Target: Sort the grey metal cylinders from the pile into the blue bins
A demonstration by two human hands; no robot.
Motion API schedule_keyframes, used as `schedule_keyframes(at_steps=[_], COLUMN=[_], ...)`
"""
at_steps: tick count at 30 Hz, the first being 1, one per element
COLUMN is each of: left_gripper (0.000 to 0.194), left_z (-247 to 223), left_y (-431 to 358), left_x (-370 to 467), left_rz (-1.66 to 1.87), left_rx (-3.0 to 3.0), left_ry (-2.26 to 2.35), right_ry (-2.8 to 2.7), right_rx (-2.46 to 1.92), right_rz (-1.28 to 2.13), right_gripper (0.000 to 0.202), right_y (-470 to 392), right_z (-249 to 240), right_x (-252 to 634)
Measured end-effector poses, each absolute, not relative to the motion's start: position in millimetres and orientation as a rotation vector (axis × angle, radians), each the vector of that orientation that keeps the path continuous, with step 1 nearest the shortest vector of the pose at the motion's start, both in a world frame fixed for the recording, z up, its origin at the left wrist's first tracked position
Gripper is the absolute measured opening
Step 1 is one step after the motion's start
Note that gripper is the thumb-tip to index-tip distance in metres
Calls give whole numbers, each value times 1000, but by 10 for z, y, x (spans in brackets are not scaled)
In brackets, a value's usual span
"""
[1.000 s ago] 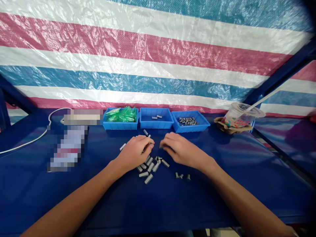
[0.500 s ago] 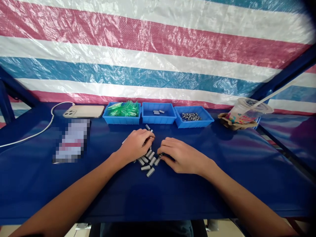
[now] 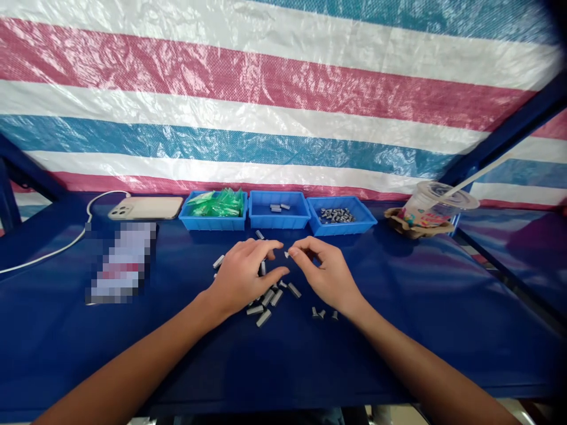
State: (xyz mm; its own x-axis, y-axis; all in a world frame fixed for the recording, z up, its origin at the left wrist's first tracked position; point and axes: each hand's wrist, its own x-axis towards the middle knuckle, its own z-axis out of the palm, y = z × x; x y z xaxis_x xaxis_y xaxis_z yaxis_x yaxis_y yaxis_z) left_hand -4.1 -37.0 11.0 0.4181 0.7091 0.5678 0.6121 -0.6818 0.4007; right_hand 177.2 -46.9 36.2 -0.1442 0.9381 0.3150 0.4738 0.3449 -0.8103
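Observation:
My left hand (image 3: 245,273) hovers over a loose pile of grey metal spacers (image 3: 267,297), thumb and forefinger spread apart; part of the pile is hidden under it. My right hand (image 3: 325,270) pinches a small screw (image 3: 287,254) between thumb and forefinger, just right of my left fingertips. Several small screws (image 3: 322,314) lie on the blue table below my right hand. One spacer (image 3: 260,235) lies beyond my left hand, and another (image 3: 218,261) is to its left.
Behind my hands stand three blue bins: one with green packets (image 3: 221,204), one with a few spacers (image 3: 280,221), one with screws (image 3: 343,228). Two phones (image 3: 146,208) and a white cable are at left. A plastic cup (image 3: 427,206) stands at right.
My right hand has lifted away from the pile with a screw in its fingers. Several screws now show below it. My left thumb and forefinger have spread apart. The view has shifted slightly.

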Motion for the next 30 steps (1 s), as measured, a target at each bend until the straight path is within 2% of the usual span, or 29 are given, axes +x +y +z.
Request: schedule_keyframes(at_steps=[4, 7, 10, 14, 20, 26, 30], left_gripper=[9, 7, 12, 21, 22, 28, 25], left_z=[148, 208, 276, 329, 318, 317, 297], left_y=[-414, -420, -411, -396, -408, -436, -454], left_x=[11, 32, 30, 19, 71, 75, 49], left_rz=[1285, 1243, 1103, 939, 970, 890, 826], left_rx=[2541, 2366, 2007, 1714, 1499, 1620, 1891], left_ry=[1152, 1170, 1184, 1116, 1031, 1041, 1108], right_ry=[-1651, -1663, -1856, -2132, -2154, -2095, -1863], right_rx=[-1267, -1249, -1111, -863, -855, -829, -963], right_rz=[878, 864, 616, 205, -33, -253, -484], right_gripper=[24, 24, 15, 16, 18, 18, 13], right_y=[-503, -517, -514, -490, -497, -455, -170], right_z=[331, 307, 278, 262, 272, 322, 501], right_x=[1670, 1654, 1690, 1758, 1773, 1809, 2072])
